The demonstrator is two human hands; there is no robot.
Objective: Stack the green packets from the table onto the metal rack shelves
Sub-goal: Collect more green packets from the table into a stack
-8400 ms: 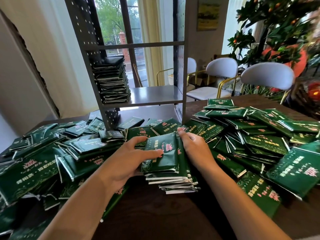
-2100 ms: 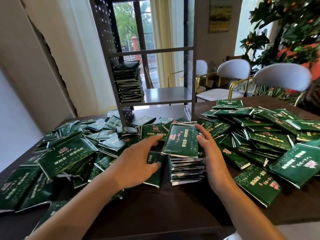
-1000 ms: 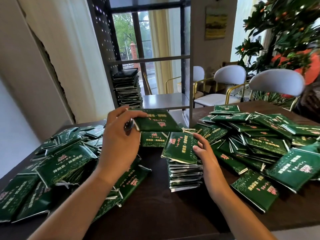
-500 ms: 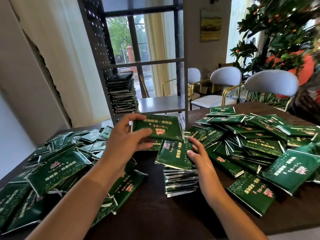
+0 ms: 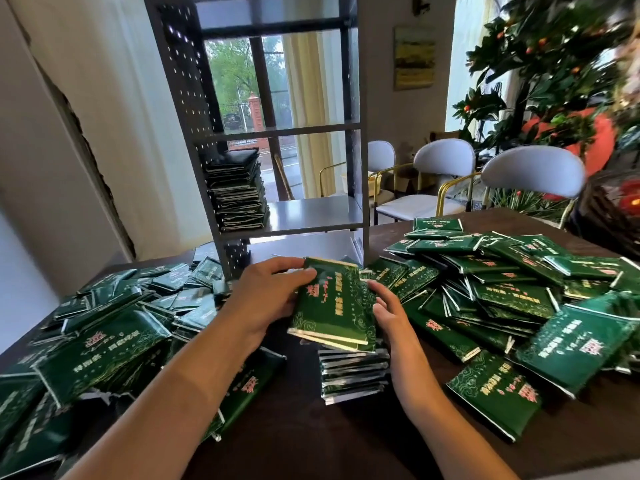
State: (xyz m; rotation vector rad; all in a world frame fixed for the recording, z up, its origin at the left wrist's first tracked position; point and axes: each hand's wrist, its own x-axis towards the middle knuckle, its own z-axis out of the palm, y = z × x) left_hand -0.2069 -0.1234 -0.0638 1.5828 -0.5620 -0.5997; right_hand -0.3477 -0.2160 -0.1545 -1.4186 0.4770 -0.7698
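Left grip [image 5: 266,299] on top packet [image 5: 334,304]

Left hand [image 5: 266,299] covers left edge of top green foil packet [image 5: 334,306]; palm side hidden. Right hand [image 5: 389,318] hides right side of small packet stack [image 5: 349,372] below. Loose green packets [image 5: 31,427] at left cut by frame edge. Print on dark packet pile [image 5: 239,192] on grey metal rack shelf [image 5: 311,213] too small to read. Orange-fruited potted tree [image 5: 554,64] blurred.

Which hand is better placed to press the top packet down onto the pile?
Left hand: it already grips the top packet; the right hand only steadies the pile.
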